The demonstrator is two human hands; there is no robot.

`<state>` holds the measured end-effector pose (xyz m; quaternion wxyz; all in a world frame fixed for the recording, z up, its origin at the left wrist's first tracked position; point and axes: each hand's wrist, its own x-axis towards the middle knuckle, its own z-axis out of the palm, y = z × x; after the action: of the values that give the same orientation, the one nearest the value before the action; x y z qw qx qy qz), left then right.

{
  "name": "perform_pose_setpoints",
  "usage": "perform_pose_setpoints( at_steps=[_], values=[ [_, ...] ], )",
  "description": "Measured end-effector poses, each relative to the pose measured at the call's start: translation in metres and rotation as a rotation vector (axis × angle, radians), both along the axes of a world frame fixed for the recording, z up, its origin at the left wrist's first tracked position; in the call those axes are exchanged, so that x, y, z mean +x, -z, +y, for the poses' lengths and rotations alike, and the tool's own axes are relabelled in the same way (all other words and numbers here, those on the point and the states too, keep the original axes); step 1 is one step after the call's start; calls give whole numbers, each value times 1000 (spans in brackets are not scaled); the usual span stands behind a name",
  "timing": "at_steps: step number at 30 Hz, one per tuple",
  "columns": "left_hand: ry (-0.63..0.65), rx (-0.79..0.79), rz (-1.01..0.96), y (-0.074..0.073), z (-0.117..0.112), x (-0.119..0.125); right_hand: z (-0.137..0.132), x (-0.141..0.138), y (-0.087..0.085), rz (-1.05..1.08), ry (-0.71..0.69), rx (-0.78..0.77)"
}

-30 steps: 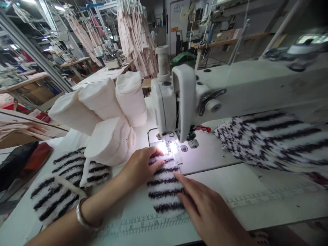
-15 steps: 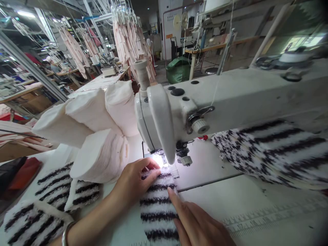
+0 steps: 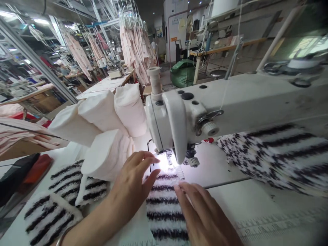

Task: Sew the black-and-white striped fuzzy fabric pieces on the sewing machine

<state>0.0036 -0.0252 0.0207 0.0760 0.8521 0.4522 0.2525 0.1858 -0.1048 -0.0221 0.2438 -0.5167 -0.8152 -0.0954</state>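
A strip of fluffy black-and-white striped fabric [image 3: 166, 207] lies on the bed of a white sewing machine [image 3: 230, 106]. Its far end reaches the lit area by the presser foot [image 3: 169, 159]. My left hand [image 3: 132, 182] is beside the strip's far left edge, thumb and fingers apart, with nothing visible between them. On the strip's right edge rests my right hand [image 3: 205, 213], its fingers stretched out and close together, the tips on the pile. The palm side of both hands is hidden.
Stacks of white fleece pieces [image 3: 105, 155] stand left of the machine head. Striped pieces [image 3: 51, 218] lie at the lower left, near a black and orange item [image 3: 42, 169]. More striped fabric [image 3: 276, 153] lies under the machine arm. Ruler markings [image 3: 276, 222] run along the right front.
My left thumb and fingers have spread off the fabric's far end. My right hand has flattened, its fingers further along the strip. The view has shifted slightly left.
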Motion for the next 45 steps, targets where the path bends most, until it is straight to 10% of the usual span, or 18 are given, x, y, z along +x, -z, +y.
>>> perform_pose_setpoints(
  at_steps=[6,23,33,45],
  values=[
    [268,54,117,15,-28,-1,11,-13,12,-157,18,44],
    [211,71,119,25,-10,2,36,-21,17,7,64,111],
    [238,-176,22,1,-16,-20,53,33,-9,175,-397,-371],
    [297,-308,58,1,-24,-21,54,24,-7,222,-412,-173]
  ],
)
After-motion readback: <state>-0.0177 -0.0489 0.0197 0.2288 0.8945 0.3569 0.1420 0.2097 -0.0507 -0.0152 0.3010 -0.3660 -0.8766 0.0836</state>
